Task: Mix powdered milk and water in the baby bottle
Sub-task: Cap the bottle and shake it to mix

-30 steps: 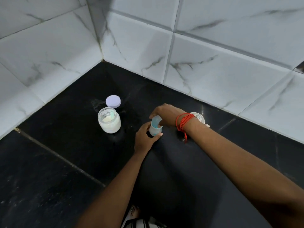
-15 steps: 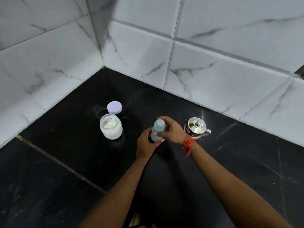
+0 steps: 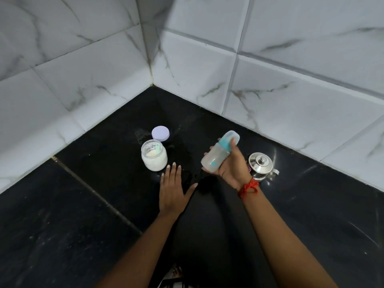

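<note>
My right hand [image 3: 232,166] grips a capped baby bottle [image 3: 218,155] with a blue collar and clear cap, lifted off the black counter and tilted, cap pointing up and to the right. The bottle's contents look pale and cloudy. My left hand [image 3: 172,190] is flat with fingers straight, just above or on the counter, holding nothing. An open glass jar of white milk powder [image 3: 154,155] stands just beyond my left fingertips. Its lilac lid [image 3: 160,133] lies behind it.
A small steel kettle with a lid [image 3: 261,165] stands right behind my right wrist. White marble-look tiled walls [image 3: 207,80] meet in a corner behind the jar. The black stone counter [image 3: 83,204] has a seam running diagonally on the left.
My right hand has lifted the bottle off the counter and tilted it. My left hand has let go of the bottle and dropped flat towards the counter.
</note>
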Available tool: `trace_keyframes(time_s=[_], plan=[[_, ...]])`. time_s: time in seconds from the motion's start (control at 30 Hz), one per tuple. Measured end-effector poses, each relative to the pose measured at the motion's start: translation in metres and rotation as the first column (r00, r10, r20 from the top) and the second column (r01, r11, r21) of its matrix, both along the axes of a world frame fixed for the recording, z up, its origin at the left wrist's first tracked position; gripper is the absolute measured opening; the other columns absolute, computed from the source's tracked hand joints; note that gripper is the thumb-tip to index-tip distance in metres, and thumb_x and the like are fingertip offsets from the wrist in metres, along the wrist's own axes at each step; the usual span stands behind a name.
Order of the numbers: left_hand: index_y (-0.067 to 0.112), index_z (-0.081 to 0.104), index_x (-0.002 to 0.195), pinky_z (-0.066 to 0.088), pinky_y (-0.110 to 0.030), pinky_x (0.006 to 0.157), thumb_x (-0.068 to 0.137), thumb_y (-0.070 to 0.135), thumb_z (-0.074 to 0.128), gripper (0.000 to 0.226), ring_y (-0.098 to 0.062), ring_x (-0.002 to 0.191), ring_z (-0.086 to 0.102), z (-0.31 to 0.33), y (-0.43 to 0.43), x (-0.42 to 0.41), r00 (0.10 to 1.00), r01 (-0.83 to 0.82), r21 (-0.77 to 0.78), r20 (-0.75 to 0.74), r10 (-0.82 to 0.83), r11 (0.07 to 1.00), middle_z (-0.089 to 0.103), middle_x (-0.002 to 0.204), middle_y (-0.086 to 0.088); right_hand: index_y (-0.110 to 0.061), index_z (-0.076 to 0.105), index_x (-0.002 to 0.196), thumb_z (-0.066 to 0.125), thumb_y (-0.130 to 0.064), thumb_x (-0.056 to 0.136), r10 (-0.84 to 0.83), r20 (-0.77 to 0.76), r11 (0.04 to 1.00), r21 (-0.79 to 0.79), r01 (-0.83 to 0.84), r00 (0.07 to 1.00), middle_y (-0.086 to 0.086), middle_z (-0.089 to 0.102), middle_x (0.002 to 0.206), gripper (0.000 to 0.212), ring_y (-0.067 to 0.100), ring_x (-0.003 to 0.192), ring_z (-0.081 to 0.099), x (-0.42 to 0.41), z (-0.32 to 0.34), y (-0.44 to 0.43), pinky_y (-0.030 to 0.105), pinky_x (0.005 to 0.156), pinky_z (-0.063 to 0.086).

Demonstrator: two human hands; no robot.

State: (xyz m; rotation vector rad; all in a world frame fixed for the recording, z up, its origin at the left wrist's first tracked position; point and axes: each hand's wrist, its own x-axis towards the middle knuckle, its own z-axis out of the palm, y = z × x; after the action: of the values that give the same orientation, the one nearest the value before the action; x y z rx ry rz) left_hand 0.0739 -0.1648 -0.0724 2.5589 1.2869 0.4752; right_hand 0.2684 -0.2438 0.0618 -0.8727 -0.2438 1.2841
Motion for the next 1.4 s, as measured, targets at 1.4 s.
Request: trace_keyframes(time_s=[1.4], plan=[[0.019,0.013,0.168,-0.001,-0.042,0.132,0.094,0.084,0.026,0.1,-0.019,0.163,-0.001,0.009,0.001,0.004,0.98,-0.042,-0.093,-0.196,0.023,0.995,0.004,0.176,-0.002,-0.004,0.056,0.083,0.056,-0.071,0.075,0.033,-0.005,0.953,0.3,-0.03,0.999,0.013,0.057,0.074,0.068,0.029,0.075,0.054,0.003,0.087,-0.029,0.043,0.082,0.044]])
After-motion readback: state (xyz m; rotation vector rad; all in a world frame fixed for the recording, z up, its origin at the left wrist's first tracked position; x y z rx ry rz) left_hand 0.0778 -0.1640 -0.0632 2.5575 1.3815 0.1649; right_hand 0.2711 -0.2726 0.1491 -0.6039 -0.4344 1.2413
